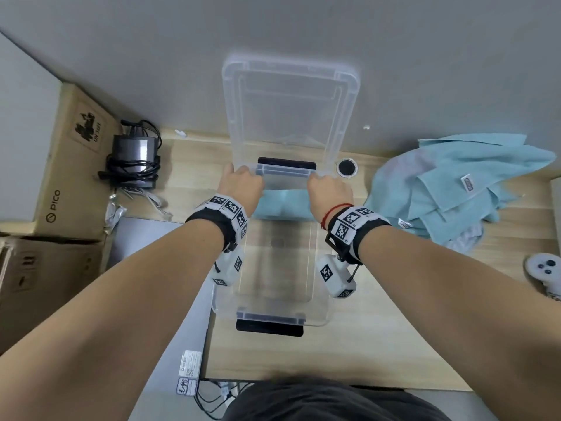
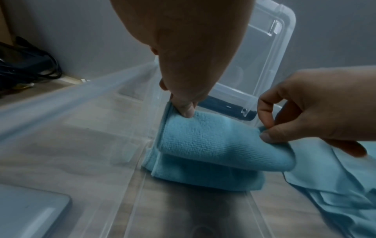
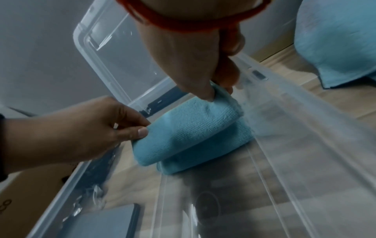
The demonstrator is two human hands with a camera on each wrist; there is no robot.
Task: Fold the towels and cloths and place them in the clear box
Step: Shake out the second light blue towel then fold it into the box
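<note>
- Blue microfibre: one folded cloth (image 2: 213, 145) sits inside the clear box (image 1: 274, 317), at its far end, with the top fold lifted and bowed between the two hands.
- Two hands are at work. The left hand (image 1: 239, 185) pinches the cloth's left edge between thumb and fingers; the right hand (image 1: 329, 189) pinches the right edge the same way. They are apart, one at each end of the cloth.
- One box stands on the wooden table (image 1: 379, 344), with one black latch (image 1: 269, 328) at its near end and another (image 1: 287, 163) at the far end.
- One clear lid (image 1: 290, 107) leans upright against the grey wall just behind the box.
- To the right, a heap of unfolded blue cloths (image 1: 455, 183) lies on the table, near the box but not touching it. How many are in the heap cannot be told.
- On the left there are two cardboard boxes (image 1: 73, 165) and one black power adapter (image 1: 135, 158) wrapped in its cable.
- One white controller (image 1: 545, 270) lies at the right edge.
- The forearms and wrist bands cover parts of the box's side walls in the head view.
</note>
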